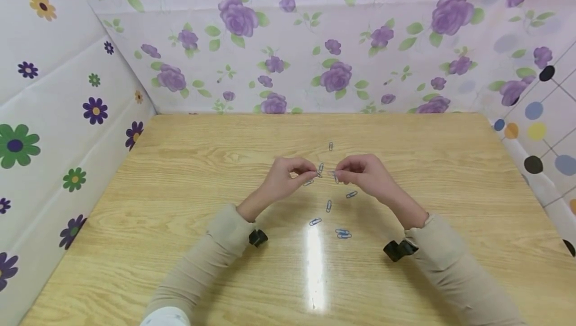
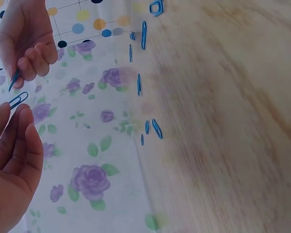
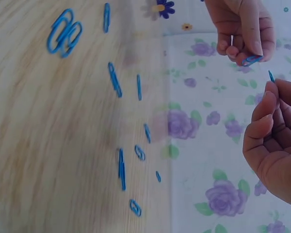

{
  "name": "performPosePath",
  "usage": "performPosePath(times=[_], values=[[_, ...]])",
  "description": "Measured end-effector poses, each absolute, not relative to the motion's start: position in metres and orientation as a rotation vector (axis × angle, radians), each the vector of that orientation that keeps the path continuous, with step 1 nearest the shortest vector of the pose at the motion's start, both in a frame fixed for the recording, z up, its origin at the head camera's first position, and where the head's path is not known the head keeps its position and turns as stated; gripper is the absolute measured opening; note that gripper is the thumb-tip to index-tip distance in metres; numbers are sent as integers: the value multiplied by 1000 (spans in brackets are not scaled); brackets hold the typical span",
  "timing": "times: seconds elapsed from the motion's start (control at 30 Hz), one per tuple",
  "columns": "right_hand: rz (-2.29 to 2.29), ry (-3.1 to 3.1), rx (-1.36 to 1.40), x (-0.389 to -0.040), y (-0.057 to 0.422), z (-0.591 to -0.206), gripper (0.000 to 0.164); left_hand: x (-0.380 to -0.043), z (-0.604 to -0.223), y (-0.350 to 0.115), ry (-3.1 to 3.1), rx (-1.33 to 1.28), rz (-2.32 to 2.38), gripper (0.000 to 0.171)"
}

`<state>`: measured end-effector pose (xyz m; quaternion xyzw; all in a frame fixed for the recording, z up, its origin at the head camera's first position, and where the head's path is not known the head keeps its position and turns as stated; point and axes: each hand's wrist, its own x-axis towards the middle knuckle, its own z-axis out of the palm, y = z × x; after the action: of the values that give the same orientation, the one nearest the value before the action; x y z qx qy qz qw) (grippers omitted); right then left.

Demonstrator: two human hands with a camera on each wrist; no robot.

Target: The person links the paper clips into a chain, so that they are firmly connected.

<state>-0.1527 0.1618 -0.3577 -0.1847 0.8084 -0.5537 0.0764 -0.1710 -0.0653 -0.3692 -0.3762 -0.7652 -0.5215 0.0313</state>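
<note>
above the wooden table (image 1: pixel 135 246), near its middle, held one blue paper clip (image 2: pixel 18 100) in the left hand (image 1: pixel 288 178), pinched narrow at one end, with a rounded loop sticking out past the fingertips. held a second paper clip (image 3: pixel 271 76) likewise in the right hand (image 1: pixel 366 176), with little more than a tip showing. saw a small gap between both in the head view. saw loose clips (image 1: pixel 329 206) lying on the wood around and below the hands, with an overlapping pair (image 1: pixel 343 233) nearest the body and a single clip (image 1: pixel 330 146) farthest off, toward the rose-printed cloth (image 1: pixel 238 16).

judged each clip very light, thin and springy, stiff enough to hold shape yet likely to bend if forced wide. reckoned on smooth wire, apt to twist or slip in a slack pinch, with more risk of dropping than of breaking. favoured a hold on the flat faces close to one end, leaving the opposite loop bare. could not tell the exact facing of the second paper clip, mostly hidden by fingertips.
</note>
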Motion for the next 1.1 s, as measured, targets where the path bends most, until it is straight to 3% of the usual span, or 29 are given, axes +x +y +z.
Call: performPosePath(times=[0.5, 1.1], values=[[-1878, 2207, -498, -158, 145, -352, 15, -166, -366, -57, -2278, -1124, -1542, 4], [-1892, 2272, -506, -159, 140, -348, 13, -169, -369, -52, -2134, -1039, -1818, 4]])
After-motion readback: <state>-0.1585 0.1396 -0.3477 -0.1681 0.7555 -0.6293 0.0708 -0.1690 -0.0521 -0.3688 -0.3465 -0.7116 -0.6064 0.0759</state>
